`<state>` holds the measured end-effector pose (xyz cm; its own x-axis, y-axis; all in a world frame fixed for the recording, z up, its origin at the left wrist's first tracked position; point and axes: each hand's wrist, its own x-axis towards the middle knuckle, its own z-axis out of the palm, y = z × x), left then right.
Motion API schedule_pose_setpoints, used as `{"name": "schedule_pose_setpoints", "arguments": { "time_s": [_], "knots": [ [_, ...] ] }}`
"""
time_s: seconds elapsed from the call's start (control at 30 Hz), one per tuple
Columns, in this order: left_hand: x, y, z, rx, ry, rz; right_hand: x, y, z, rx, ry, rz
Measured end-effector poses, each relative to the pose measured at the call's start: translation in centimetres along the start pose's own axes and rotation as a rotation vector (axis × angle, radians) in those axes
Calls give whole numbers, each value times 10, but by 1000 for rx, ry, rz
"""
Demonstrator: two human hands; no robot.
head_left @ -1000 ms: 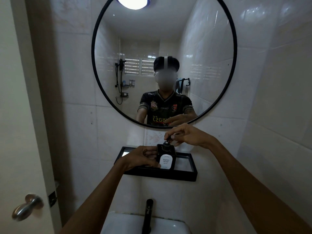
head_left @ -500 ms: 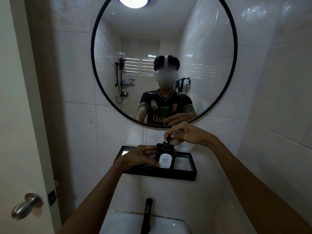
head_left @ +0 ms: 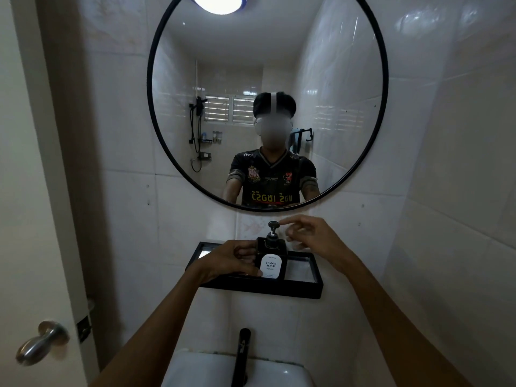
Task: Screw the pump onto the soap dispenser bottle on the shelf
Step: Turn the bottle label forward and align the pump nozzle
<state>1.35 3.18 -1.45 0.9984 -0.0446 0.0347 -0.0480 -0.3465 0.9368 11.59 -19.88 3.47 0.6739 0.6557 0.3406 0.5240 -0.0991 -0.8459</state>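
Observation:
A square black soap dispenser bottle (head_left: 273, 256) with a white "HAND SOAP" label stands upright on a black wall shelf (head_left: 304, 290). Its black pump (head_left: 273, 231) sits in the bottle's neck, head up and uncovered. My left hand (head_left: 231, 259) wraps the bottle's left side and holds it. My right hand (head_left: 310, 234) hovers just right of the pump head, fingers spread and blurred, index finger close to the pump top but apart from it.
A round black-framed mirror (head_left: 150, 113) hangs above the shelf and reflects a person. Below are a white sink (head_left: 195, 370) and a black faucet (head_left: 242, 356). A door with a metal knob (head_left: 42, 343) stands at the left. Tiled walls close in on both sides.
My right hand has let go of the pump head and drawn back to the right, leaving the pump in plain sight. My left hand has stayed on the bottle.

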Motion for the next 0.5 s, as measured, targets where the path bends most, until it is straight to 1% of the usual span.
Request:
{"name": "schedule_pose_setpoints", "arguments": {
  "time_s": [0.07, 0.13, 0.27, 0.4, 0.5],
  "knots": [
    [-2, 2, 0, 37, 9, 22, -6, 20, 0, -29, -21, 32],
    [-4, 4, -1, 55, 45, 54, -8, 32, 0, -57, -83, 85],
    [-8, 5, -5, 50, 140, 73, -5, 33, 0, -129, -173, 128],
    [-7, 1, -2, 80, 188, 73, -5, 30, -1, -161, -183, 134],
    [-6, 2, 3, 59, 187, 74, -7, 29, -6, -151, -181, 140]
  ]
}}
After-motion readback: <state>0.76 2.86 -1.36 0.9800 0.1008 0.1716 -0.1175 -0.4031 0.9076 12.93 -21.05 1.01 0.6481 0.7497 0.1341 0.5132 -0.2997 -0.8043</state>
